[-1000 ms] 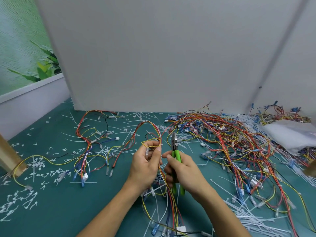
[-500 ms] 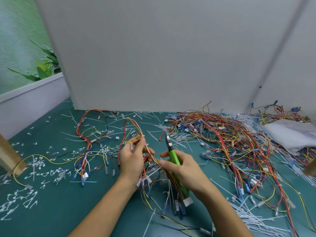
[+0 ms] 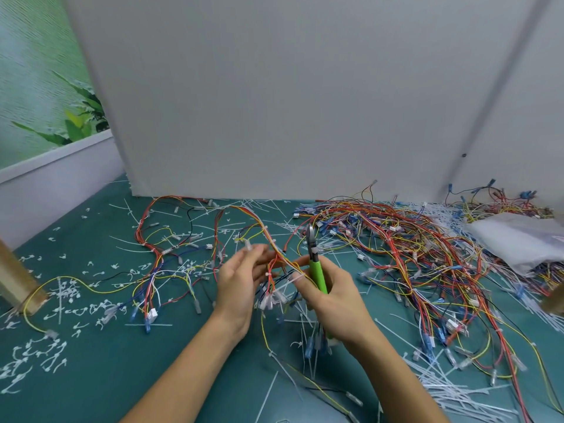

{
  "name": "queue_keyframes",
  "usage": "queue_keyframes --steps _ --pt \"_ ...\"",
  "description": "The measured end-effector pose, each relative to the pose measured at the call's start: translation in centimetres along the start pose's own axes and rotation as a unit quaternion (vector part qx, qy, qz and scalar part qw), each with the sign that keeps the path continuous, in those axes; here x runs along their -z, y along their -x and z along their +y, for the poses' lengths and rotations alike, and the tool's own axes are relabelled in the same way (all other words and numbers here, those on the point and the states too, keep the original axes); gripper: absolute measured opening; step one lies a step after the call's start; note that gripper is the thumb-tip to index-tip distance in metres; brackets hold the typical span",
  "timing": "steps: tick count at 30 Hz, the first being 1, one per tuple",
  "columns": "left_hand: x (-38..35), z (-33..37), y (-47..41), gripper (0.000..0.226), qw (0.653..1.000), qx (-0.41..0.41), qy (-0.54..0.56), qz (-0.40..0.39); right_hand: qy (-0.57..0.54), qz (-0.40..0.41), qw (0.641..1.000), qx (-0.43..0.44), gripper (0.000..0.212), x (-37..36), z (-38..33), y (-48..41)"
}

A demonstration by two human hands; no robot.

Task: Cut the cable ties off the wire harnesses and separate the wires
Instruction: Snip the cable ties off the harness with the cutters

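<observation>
Two hands meet low in the middle of the green surface (image 3: 76,377), with one wire harness (image 3: 276,264) strung between them. The left hand (image 3: 241,285) is spread, fingers loose and blurred, brushing the bundle's left side without clearly pinching it. The right hand (image 3: 332,296) is wrapped around the green-handled cutters (image 3: 316,267), whose nose points toward 12 o'clock, jaws apparently together and clear of the wires.

The harness runs from 11 o'clock down toward 5 o'clock, passing across the right fingers. A white cable tie (image 3: 268,275) sits on the red strands just at 9 o'clock from the cutters, nearer the left palm. I judge the cutters must tip toward 9 o'clock to reach it.

A large uncut pile of harnesses (image 3: 412,254) lies at 2 o'clock; snipped tie ends (image 3: 39,352) scatter at 8 o'clock.
</observation>
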State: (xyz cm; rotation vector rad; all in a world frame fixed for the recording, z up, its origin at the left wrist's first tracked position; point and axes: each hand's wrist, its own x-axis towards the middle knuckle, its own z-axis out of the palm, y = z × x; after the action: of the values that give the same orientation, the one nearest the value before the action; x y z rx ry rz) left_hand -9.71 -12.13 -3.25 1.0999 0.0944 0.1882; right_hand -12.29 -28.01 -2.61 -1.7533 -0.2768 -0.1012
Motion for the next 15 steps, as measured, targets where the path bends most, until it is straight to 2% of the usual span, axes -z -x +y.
queue_keyframes --steps 2,5,9,11,15 --pt "0.02 -0.15 0.15 0.024 0.999 -0.003 -0.035 -0.028 -0.009 0.02 1.0 0.01 0.014 0.08 0.13 -0.13" --pt "0.01 -0.58 0.3 0.023 0.994 -0.02 -0.096 -0.054 -0.022 0.044 0.999 0.005 0.006 0.14 0.47 -0.29" --pt "0.21 -0.9 0.03 0.016 0.99 -0.05 -0.128 -0.022 -0.058 0.073 0.996 -0.015 0.009 0.13 0.79 -0.47" --pt "0.43 -0.75 -0.18 0.029 0.985 -0.07 -0.154 -0.017 -0.069 0.082 0.994 -0.02 0.01 0.17 0.75 -0.54" --pt "0.6 -0.51 0.14 0.054 0.97 -0.088 -0.213 -0.076 -0.075 0.088 0.993 -0.028 0.009 0.13 0.8 -0.57"
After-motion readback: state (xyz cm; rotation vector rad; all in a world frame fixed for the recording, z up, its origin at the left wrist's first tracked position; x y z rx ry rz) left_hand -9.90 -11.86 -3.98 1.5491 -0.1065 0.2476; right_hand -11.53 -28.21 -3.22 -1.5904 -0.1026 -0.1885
